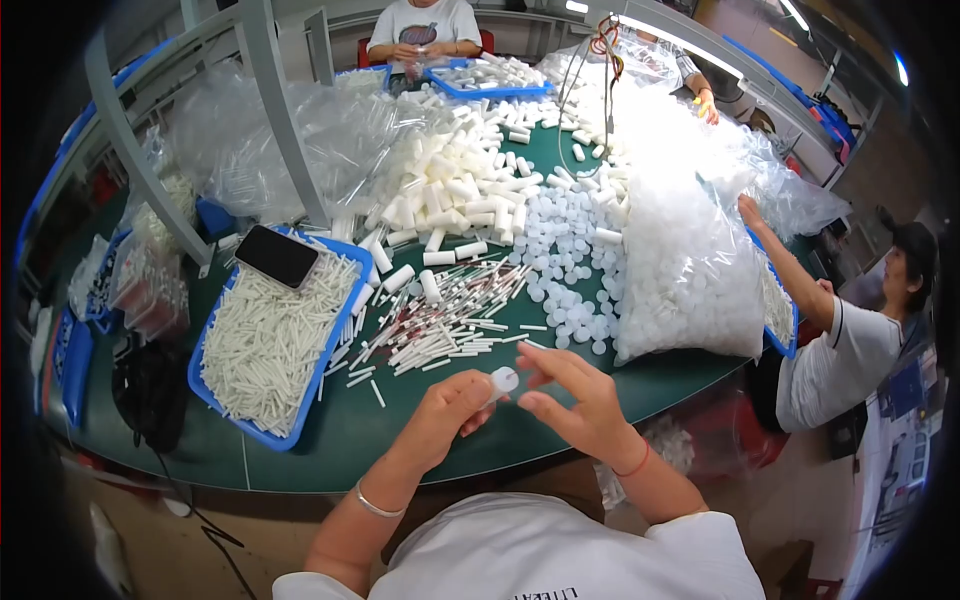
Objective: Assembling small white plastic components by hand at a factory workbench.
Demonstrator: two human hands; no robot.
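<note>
My left hand [450,408] is closed around a small white cylinder [503,380], whose round end faces up and to the right and shows a thin dark mark. Just right of that end is my right hand [580,395], its thumb and fingers spread and nothing visible between them. Beyond my hands lies a loose pile of thin white sticks [440,325], some with dark reddish parts. Round translucent caps [570,265] are strewn to its right. Thick white cylinders [450,190] are heaped farther back.
At the left, a blue tray [199,385] holds short white sticks, with a black phone [277,257] on top. A large clear bag [690,270] of white pieces stands right. Grey metal posts [285,115] rise at the left. Co-workers sit at the far side and right of the green table [350,465].
</note>
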